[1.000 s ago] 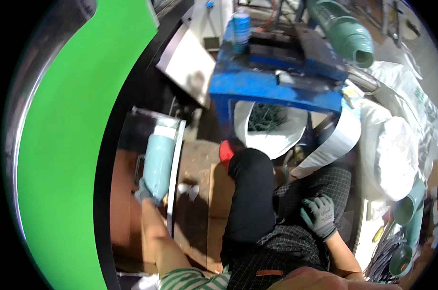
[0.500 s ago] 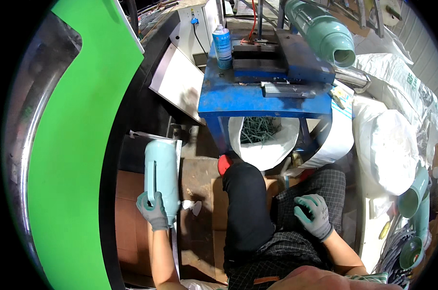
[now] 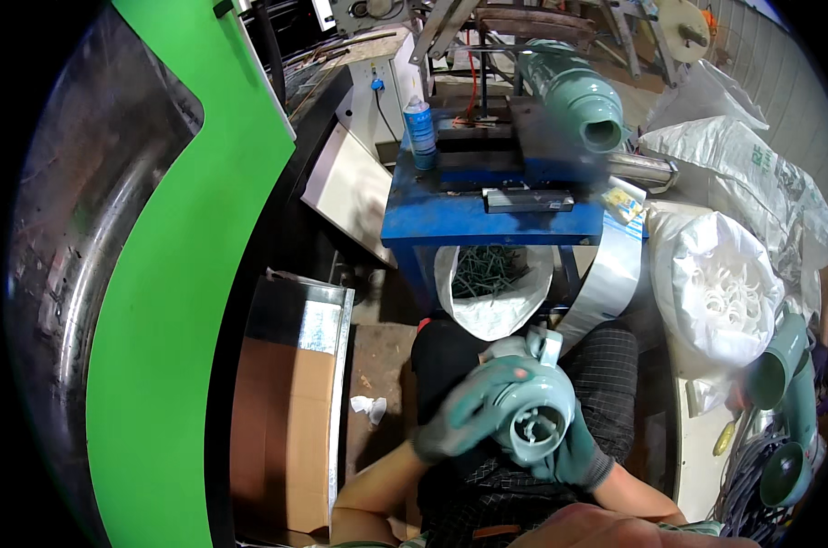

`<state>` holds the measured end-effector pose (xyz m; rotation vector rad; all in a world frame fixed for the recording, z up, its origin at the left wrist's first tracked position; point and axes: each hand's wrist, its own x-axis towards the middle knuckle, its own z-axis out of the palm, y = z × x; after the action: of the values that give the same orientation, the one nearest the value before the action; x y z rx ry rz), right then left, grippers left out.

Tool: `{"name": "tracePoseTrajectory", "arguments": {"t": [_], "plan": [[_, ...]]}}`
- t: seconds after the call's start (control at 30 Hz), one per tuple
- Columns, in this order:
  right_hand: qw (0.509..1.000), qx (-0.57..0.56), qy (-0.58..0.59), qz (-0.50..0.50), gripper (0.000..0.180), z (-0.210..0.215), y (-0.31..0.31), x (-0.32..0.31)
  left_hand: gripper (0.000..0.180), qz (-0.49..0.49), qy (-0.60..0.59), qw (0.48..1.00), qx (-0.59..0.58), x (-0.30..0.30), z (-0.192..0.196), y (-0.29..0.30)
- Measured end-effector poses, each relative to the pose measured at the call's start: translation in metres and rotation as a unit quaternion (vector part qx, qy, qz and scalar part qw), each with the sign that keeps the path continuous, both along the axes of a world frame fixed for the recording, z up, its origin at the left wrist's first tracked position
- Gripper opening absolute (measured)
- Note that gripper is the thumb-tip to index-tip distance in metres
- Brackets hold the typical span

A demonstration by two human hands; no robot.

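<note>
A pale green, glossy plastic jug shell with a handle (image 3: 554, 395) is held over my lap. Its round mouth faces up toward me, and whitish pieces show inside. My left hand (image 3: 473, 409), in a grey and green glove, presses on the shell's left side, slightly blurred. My gloved right hand (image 3: 578, 455) is wrapped around its lower right side, with some fingers hidden underneath. The handle sticks up at the far side of the shell.
Ahead is a blue workbench (image 3: 487, 224) with a spray can (image 3: 420, 134). A white sack (image 3: 491, 315) of green strips sits below it. At right is a bag (image 3: 669, 274) of white rings, near more green shells (image 3: 775, 370). An open carton (image 3: 306, 438) and a green panel (image 3: 158, 365) are at left.
The jug shell has moved from above the carton at left to my lap. My right hand, which rested curled on my thigh, now grips it together with my left. The view has shifted.
</note>
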<state>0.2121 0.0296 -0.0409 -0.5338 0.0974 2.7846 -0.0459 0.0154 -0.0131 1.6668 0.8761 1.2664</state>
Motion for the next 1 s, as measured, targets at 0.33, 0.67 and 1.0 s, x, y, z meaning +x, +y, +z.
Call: {"name": "tracePoseTrajectory", "arguments": {"t": [0.33,0.67,1.0], "plan": [[0.354,0.770,-0.515,-0.127,0.087,0.039,0.000,0.060,0.057,0.161,0.258,0.943,0.137,0.087,0.024,-0.001],[0.341,0.831,-0.396,-0.190,0.083,0.020,0.043,-0.006,0.034,0.141,0.386,0.899,0.151,0.081,0.034,-0.003],[0.335,0.832,-0.388,-0.214,0.057,0.026,0.036,-0.006,0.034,0.137,0.301,0.930,0.162,0.082,0.026,-0.016]]}}
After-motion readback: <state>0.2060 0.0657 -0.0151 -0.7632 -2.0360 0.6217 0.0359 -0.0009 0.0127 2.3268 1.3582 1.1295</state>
